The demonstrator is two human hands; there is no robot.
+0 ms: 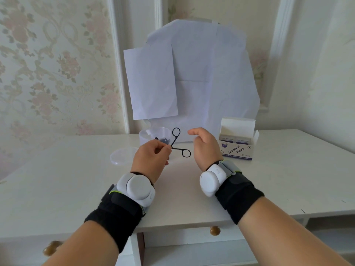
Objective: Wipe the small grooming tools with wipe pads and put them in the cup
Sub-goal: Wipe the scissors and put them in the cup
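Note:
My left hand (153, 156) pinches small black scissors (179, 144) by the blade end, their two finger loops spread apart and pointing away from me. Just behind them stands a clear plastic cup (148, 136) with a dark tool inside. My right hand (204, 144) hovers to the right of the scissors with fingers loosely curled; whether it holds a wipe pad I cannot tell. An open box of alcohol pads (237, 148) stands to the right of that hand.
A clear round lid (123, 156) lies on the white dresser top (67, 179) left of my left hand. White paper sheets (192, 77) cover something upright at the back. Drawer knobs (214, 230) sit below the front edge.

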